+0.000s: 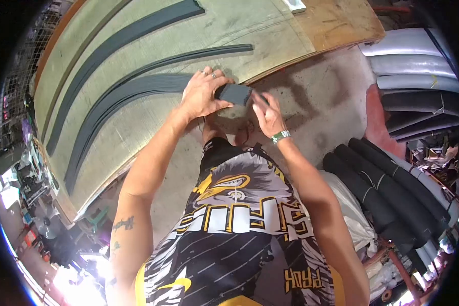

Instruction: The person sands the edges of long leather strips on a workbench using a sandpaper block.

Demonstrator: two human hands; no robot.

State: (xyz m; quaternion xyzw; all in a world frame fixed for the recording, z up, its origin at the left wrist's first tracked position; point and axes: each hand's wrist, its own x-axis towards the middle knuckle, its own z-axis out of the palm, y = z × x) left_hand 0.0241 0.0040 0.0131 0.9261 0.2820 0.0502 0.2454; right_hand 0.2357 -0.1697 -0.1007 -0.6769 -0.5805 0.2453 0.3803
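My left hand [204, 94] is closed over a thick stack of long, thin dark grey strips [137, 86], fingers on top and thumb at the near side. The stack curves along the wooden table, and its short end [233, 94] sticks out past my hand beyond the table edge. Just right of that end is my right hand [270, 117], wearing a patterned wristband. Its fingers are curled and partly blurred around something small and dark that I cannot make out. Whether it touches the strip ends does not show clearly.
More bundles of dark strips, a thin one [188, 55] and a wide one [122, 41], lie on the plywood table [270, 41]. Rolls of black sheet [377, 199] lean at the right, below silvery rolls [408, 53]. Concrete floor [311, 97] shows beside the table.
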